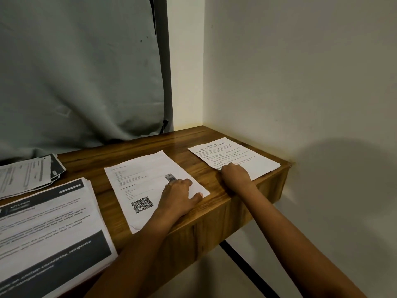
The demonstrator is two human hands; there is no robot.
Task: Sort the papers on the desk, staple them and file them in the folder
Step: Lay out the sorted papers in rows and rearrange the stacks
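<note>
Two separate sheets lie on the wooden desk (214,214). The middle one is a white sheet with a QR code (148,179); my left hand (179,195) rests on its right part, fingers bent down onto the paper. At the desk's right end lies a sheet of printed text (234,155); my right hand (235,174) presses on its near edge with curled fingers. A thick stack of papers with dark bands (49,229) sits at the near left. No stapler or folder is in view.
A second pile of papers over a dark booklet (30,173) lies at the far left. A grey curtain (81,72) hangs behind the desk. A white wall (300,82) closes the right side, and the desk ends there.
</note>
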